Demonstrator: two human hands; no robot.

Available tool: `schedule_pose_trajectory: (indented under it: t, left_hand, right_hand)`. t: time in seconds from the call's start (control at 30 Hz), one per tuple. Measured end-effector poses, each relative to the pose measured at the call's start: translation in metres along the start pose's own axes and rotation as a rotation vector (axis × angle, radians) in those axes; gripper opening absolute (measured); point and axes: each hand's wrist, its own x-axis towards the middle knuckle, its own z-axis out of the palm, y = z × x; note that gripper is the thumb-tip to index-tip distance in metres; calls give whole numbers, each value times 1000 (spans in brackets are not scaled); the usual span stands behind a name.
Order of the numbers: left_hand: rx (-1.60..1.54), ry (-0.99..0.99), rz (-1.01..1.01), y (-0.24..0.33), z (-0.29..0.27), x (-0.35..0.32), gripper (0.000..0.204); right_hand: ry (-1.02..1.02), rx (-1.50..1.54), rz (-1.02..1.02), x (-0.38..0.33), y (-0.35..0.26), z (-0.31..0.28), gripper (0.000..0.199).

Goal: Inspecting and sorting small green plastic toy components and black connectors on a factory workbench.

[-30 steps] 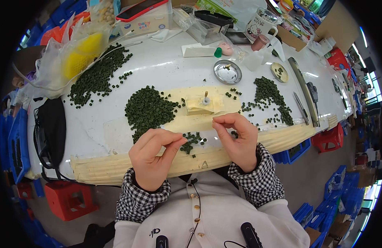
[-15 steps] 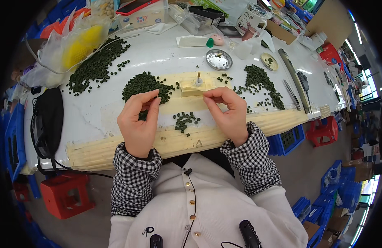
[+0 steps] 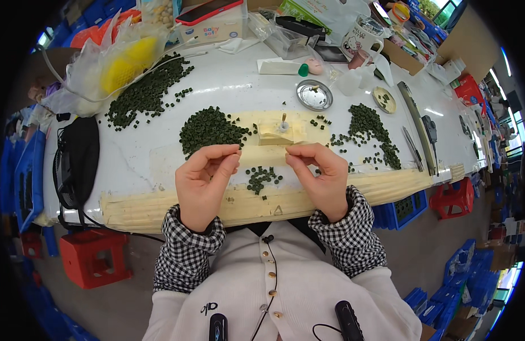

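Note:
My left hand (image 3: 204,179) is closed in a pinch, thumb against forefinger, just in front of a heap of small dark green pieces (image 3: 208,129). Across from it, my right hand (image 3: 325,177) pinches the same way, near the front right of a cream-coloured block (image 3: 268,138). Whatever sits between either pair of fingertips is too small to make out. A thin brass-coloured pin (image 3: 284,119) stands upright on the block in a whitish base. Between my hands and nearer to me lies a small scatter of green pieces (image 3: 263,179).
More green pieces lie at the far left (image 3: 140,94) and right (image 3: 370,128). A round metal lid (image 3: 314,95) and a cream dish (image 3: 384,100) hold a few bits. Tweezers (image 3: 412,149) and a long metal bar (image 3: 419,125) lie right. A black pouch (image 3: 78,165) is left.
The view has shifted slightly, so the table sits a little lower and to the right. Both hands have come a little nearer to me relative to the block, still pinched.

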Motion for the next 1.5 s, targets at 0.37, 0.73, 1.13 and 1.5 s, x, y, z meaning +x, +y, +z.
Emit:
schedule_pose_trajectory:
  t: [0.37,0.73,1.13,1.5]
  left_hand:
    - [-326,-203,-276,6,27,5,24]
    - [-444,-174,-315,-3,26,5,18]
    - [-484,-180,-305,-6,26,3,19]
    - [-504,-159,-250,-6,24,2,19]
  right_hand:
    - [-101,238,187,1,-9,-6,19]
    - [-111,197,162,7,-16,-2,19]
    - [-92,146,111,14,-19,2,19]
    - [-63,-79,-92,16,-23,6,18]
